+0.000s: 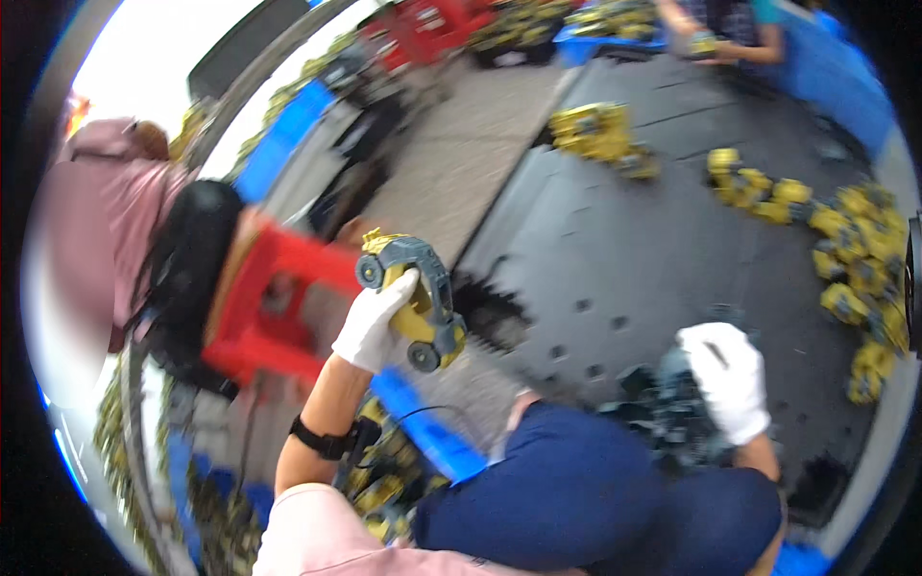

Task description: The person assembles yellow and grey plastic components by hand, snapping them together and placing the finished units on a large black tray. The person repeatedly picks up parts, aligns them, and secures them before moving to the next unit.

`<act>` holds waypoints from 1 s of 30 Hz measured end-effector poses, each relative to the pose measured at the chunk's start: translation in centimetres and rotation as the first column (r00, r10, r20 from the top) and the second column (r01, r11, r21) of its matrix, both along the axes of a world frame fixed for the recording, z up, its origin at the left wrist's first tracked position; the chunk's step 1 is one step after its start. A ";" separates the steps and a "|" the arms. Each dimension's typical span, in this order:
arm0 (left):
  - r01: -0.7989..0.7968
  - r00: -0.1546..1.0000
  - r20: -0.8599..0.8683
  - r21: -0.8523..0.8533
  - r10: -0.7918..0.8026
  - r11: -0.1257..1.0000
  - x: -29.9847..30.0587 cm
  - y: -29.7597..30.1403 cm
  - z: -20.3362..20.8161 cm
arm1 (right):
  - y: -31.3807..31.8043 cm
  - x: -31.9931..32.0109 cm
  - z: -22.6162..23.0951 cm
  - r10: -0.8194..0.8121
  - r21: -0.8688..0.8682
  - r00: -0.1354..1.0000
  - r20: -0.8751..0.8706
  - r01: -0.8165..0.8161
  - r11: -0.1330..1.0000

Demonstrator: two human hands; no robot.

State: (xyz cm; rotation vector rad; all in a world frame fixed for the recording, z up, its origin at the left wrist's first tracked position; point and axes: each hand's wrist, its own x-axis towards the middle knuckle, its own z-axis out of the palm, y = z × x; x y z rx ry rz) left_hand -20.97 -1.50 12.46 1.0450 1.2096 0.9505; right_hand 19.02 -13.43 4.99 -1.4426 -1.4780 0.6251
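My left hand (373,322), in a white glove, is closed around a yellow and dark grey toy vehicle (415,300) with black wheels. It holds the toy up to the left of the table, tilted so that its side and wheels show. My right hand (722,374), also gloved in white, is over a pile of small dark grey parts (663,398) near the table's front edge. Its fingers are blurred and bent toward the pile; whether a part is in them cannot be made out.
A dark table (615,259) spreads ahead, with yellow toy vehicles (860,250) along its right and more yellow toys (595,134) farther back. A red stool (279,298) and a seated person (144,221) are at left. Below my left arm is a blue bin (423,422) of yellow toys.
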 end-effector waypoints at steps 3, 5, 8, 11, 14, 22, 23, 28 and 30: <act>-0.292 0.887 -0.354 0.071 0.298 0.954 -10.0 -5.1 0.5 | -0.4 -0.9 0.4 0.107 -0.208 0.982 -0.156 -0.139 0.968; -0.401 0.762 -0.520 0.087 0.385 0.912 -16.5 -10.1 0.8 | -0.7 -1.3 -0.6 0.133 -0.332 0.961 -0.244 -0.212 0.919; -0.546 0.594 -0.656 0.096 0.465 0.833 -26.9 -18.9 0.0 | -1.0 -1.5 -1.9 0.212 -0.387 0.930 -0.300 -0.322 0.864; -0.795 0.467 -0.668 -0.030 0.579 0.606 -31.8 -23.5 -1.0 | -1.4 -0.7 -1.4 0.140 -0.471 0.940 -0.311 -0.280 0.836; -0.915 0.295 -0.925 -0.202 0.239 0.350 -34.4 -27.6 -2.4 | -1.6 -0.5 -1.6 0.118 -0.485 0.944 -0.308 -0.262 0.834; -0.858 -0.499 -0.810 0.410 -0.308 0.310 -30.5 -27.4 -7.0 | -3.6 0.7 -0.9 0.079 -0.452 0.965 -0.250 -0.189 0.872; -0.882 -0.442 -0.851 0.355 -0.284 0.310 -31.6 -27.3 -7.1 | -3.5 0.3 0.0 0.106 -0.438 0.970 -0.219 -0.195 0.877; -0.258 -0.578 -0.751 0.540 0.320 0.801 -28.8 -19.7 -7.6 | -3.1 -0.6 0.6 0.147 -0.446 0.939 -0.310 -0.280 0.850; 0.156 -0.274 -0.686 0.660 0.674 0.735 -23.0 -13.1 -7.4 | -2.9 -0.8 0.4 0.195 -0.455 0.948 -0.253 -0.294 0.840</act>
